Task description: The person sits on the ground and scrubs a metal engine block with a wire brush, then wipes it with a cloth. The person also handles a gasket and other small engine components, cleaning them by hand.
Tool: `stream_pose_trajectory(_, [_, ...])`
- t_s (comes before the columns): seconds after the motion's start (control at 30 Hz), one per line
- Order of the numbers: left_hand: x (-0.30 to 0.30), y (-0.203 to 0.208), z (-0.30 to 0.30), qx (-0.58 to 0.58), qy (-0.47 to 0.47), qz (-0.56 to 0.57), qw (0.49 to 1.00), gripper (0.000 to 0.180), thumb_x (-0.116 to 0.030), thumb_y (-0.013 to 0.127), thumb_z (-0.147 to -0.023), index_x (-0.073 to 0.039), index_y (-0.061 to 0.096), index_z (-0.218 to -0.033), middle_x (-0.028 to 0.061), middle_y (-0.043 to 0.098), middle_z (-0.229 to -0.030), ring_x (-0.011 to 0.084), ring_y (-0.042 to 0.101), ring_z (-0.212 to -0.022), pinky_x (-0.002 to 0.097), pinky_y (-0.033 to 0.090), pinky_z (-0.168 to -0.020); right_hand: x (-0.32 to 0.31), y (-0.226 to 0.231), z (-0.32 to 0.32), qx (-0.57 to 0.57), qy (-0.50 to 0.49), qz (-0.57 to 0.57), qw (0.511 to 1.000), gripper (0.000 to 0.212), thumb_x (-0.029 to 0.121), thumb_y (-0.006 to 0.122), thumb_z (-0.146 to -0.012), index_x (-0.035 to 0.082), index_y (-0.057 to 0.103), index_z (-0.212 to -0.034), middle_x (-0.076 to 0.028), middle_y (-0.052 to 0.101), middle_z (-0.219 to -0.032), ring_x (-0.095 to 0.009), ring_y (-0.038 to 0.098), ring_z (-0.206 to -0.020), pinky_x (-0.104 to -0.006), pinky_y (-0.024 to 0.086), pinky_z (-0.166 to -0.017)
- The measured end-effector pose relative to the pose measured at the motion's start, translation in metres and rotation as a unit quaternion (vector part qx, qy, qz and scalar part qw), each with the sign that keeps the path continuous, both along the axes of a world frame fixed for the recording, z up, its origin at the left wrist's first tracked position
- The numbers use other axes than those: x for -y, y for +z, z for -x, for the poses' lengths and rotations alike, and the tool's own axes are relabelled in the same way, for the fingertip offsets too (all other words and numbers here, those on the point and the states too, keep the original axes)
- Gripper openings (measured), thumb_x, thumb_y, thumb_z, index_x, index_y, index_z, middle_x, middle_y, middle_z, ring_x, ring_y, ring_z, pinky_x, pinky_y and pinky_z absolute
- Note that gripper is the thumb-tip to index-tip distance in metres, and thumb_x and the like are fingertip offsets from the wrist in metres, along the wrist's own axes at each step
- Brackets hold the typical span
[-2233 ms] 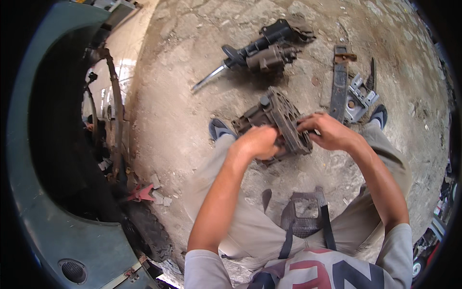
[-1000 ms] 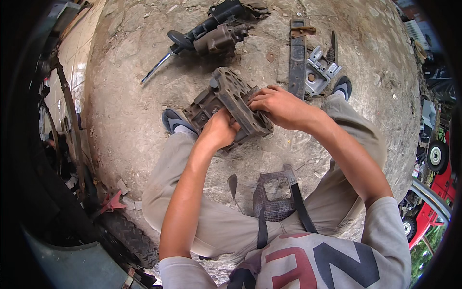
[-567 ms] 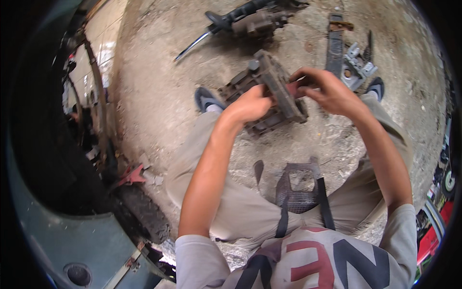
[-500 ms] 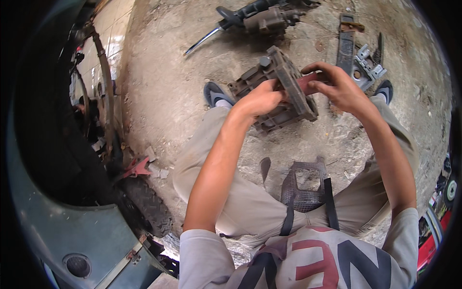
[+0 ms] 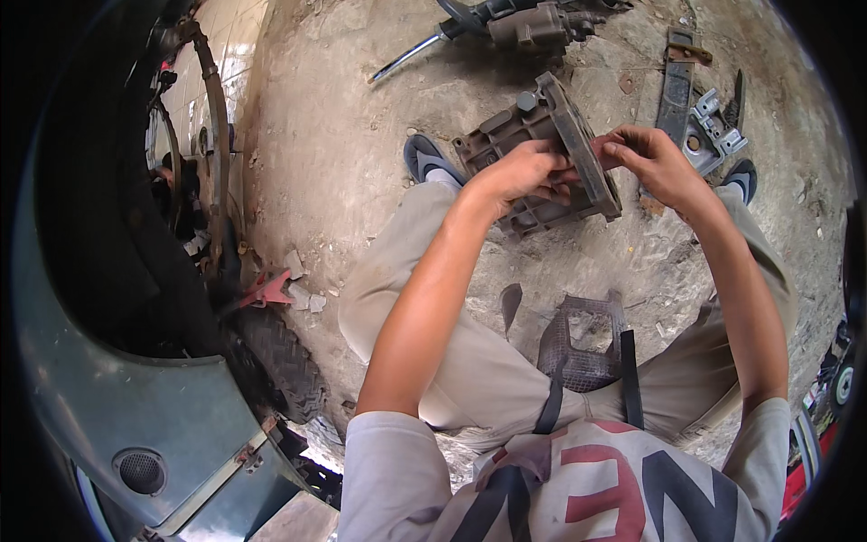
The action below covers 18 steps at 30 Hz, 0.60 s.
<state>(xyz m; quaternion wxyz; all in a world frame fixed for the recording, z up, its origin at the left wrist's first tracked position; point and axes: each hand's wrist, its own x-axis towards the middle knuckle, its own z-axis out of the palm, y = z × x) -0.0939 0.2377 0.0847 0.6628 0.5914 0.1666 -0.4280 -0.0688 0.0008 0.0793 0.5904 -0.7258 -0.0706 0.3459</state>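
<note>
A dirty grey-brown ribbed metal casting (image 5: 575, 134), box-shaped with a wide flange and a round bolt-like knob, stands tilted on the ground between my feet. My left hand (image 5: 526, 176) grips its flange from the left, the fingers bent around an edge and partly hidden. At the flange's right face, my right hand (image 5: 664, 170) is closed in a pinch on a reddish sheet-like piece (image 5: 607, 152) that touches the casting. My fingers cover much of this piece, and I cannot make out its exact kind.
A shock absorber (image 5: 488, 16) and a brown cylindrical part (image 5: 528, 32) lie beyond the casting. To the right are a flat dark bar (image 5: 675, 86) and a silver bracket (image 5: 711, 135). Dark mesh (image 5: 578, 352) lies between my legs. A vehicle's fender (image 5: 163, 406) stands at left.
The whole view has shifted slightly, so everything appears further right. My right fingers have drawn closer together on the reddish piece, and less of it shows. My left hand stays on the casting.
</note>
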Motion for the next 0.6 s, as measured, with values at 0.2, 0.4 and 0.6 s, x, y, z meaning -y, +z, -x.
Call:
stream_pose_trajectory(0.2, [-0.009, -0.002, -0.001, 0.029, -0.016, -0.008, 0.999, 0.034, -0.018, 0.055, -0.103, -0.006, 0.062, -0.135, 0.0068, 0.070, -0.121, 0.0191, 0.067, -0.110, 0.0357, 0.059, -0.089, -0.008, 0.014, 0.001, 0.085, 0.015, 0.076, 0.993, 0.029, 0.021, 0.059, -0.104, -0.002, 0.072, -0.116, -0.011, 0.077, -0.098, -0.018, 0.071, -0.094, -0.0360, 0.053, -0.088])
stream_pose_trajectory(0.4, [-0.012, -0.002, -0.002, 0.066, -0.155, -0.082, 0.982, 0.044, -0.019, 0.058, -0.103, 0.000, 0.053, -0.143, 0.0120, 0.069, -0.125, 0.0229, 0.068, -0.112, 0.0378, 0.053, -0.099, -0.009, 0.022, 0.003, 0.052, 0.023, 0.099, 0.993, 0.027, 0.016, 0.056, -0.105, -0.005, 0.070, -0.115, -0.013, 0.077, -0.102, -0.021, 0.073, -0.096, -0.0368, 0.055, -0.088])
stream_pose_trajectory(0.6, [-0.003, 0.018, -0.003, 0.157, -0.225, -0.219, 0.937, 0.035, -0.016, 0.062, -0.100, 0.002, 0.067, -0.129, 0.0183, 0.072, -0.125, 0.0282, 0.067, -0.117, 0.0366, 0.049, -0.101, -0.005, 0.035, 0.001, 0.149, 0.092, 0.150, 0.973, 0.023, 0.015, 0.063, -0.101, -0.001, 0.071, -0.115, -0.018, 0.076, -0.099, -0.032, 0.074, -0.094, -0.0418, 0.055, -0.085])
